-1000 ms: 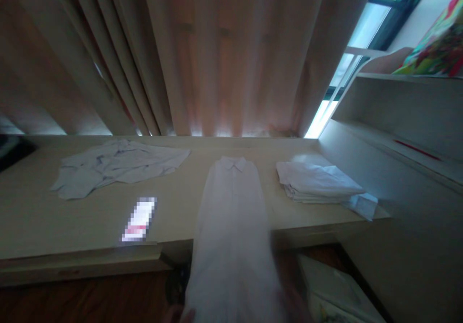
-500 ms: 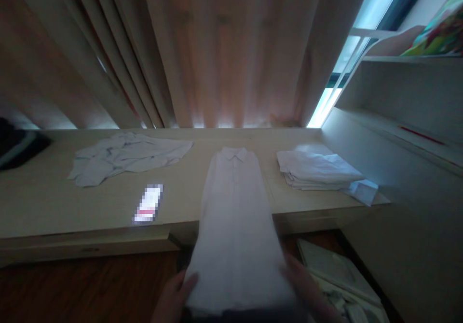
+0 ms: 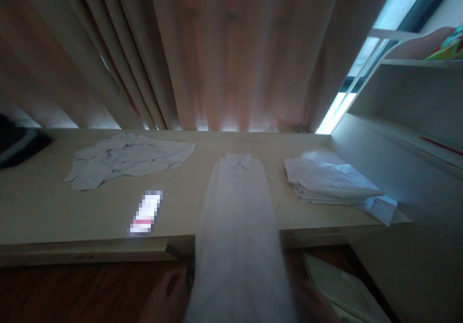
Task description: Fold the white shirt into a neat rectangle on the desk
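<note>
A white collared shirt (image 3: 237, 217) lies lengthwise on the pale wooden table (image 3: 47, 212), its sides folded in, its lower part hanging over the near edge toward me. My left hand (image 3: 164, 296) is at the shirt's lower left edge and my right hand (image 3: 313, 303) at its lower right edge. Both are blurred and partly cut off by the frame, so their grip is unclear.
A crumpled light shirt (image 3: 126, 161) lies at the back left. A stack of folded white shirts (image 3: 333, 183) sits at the right. A blurred-out small flat item (image 3: 146, 212) lies near the front edge. Curtains (image 3: 217, 52) hang behind, shelves (image 3: 408, 101) stand right, and a bin (image 3: 343, 289) is below.
The view has shifted slightly. My hands have dropped lower in the frame along the shirt's hanging end, and the shirt stays stretched along the table.
</note>
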The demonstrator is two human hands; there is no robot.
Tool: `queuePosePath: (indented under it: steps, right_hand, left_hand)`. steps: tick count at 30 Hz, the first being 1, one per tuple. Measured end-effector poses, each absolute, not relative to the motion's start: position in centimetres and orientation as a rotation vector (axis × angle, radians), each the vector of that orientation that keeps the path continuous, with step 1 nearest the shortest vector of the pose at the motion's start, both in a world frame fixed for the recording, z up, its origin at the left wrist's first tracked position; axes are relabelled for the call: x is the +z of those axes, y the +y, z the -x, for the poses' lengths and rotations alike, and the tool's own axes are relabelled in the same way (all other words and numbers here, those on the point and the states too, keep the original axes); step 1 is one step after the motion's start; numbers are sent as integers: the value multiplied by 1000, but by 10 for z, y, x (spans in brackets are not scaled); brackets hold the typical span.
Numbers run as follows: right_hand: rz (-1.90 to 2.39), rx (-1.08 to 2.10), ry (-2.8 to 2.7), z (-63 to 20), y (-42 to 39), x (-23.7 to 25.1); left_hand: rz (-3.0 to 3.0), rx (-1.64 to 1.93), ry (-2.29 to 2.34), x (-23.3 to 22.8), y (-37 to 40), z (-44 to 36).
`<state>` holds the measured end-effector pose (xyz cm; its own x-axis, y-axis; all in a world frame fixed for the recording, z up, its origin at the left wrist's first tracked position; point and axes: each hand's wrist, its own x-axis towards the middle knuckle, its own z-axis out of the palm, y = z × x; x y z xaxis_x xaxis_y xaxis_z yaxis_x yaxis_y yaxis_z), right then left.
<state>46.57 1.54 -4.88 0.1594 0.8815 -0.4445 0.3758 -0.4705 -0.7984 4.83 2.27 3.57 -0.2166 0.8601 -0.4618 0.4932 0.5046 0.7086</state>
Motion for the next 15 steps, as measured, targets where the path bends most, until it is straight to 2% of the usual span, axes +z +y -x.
queuePosePath:
  steps: [4,9,15]
  right_hand:
    - [1927,1132,-1189,-473,67,-29]
    - [1813,1134,-1305,-445,128,-11]
    - [1605,1261,-1525,-401,237,9]
  left_hand:
    - [-1337,547,1859,49,97,-60]
    - [-1449,382,1895,46,183,-90]
    - [-1445,319,1929,27,207,-98]
